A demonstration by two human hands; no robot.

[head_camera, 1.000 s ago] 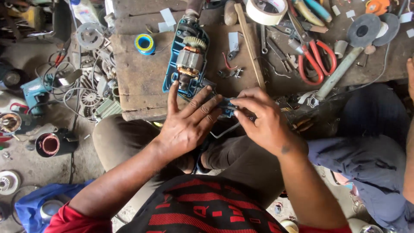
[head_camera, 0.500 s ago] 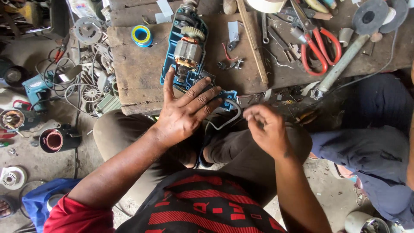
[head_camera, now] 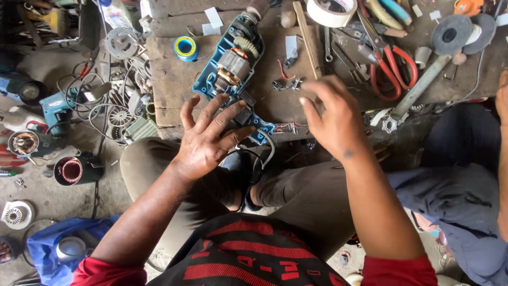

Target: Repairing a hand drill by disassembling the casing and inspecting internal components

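Left hand (head_camera: 209, 135) is down flat at centre frame, fingers spread wide and pressing on the handle end of the opened power drill (head_camera: 230, 71); nothing gripped, just palm and fingers bearing on it; the drill lies on the wooden workbench (head_camera: 169, 90), blue half-shell open to the camera, copper-wound motor and gears exposed, its nose pointing toward the top of the frame and its handle hanging at the bench's near edge; right hand (head_camera: 333, 119) hovers right of centre, fingers loosely curled and apart, empty as far as can be seen, above the bench edge and just right of a scatter of small metal parts (head_camera: 286, 85); red-handled pliers (head_camera: 391, 69) sit further right, near a roll of white tape (head_camera: 330, 10) at the top edge; a blue-and-yellow tape roll (head_camera: 185, 47) rests left of the drill; down the left side of the frame, a floor clutter of wires, fan blades and a copper-wound stator (head_camera: 71, 170); another person's arm (head_camera: 501, 132) shows at the right edge.
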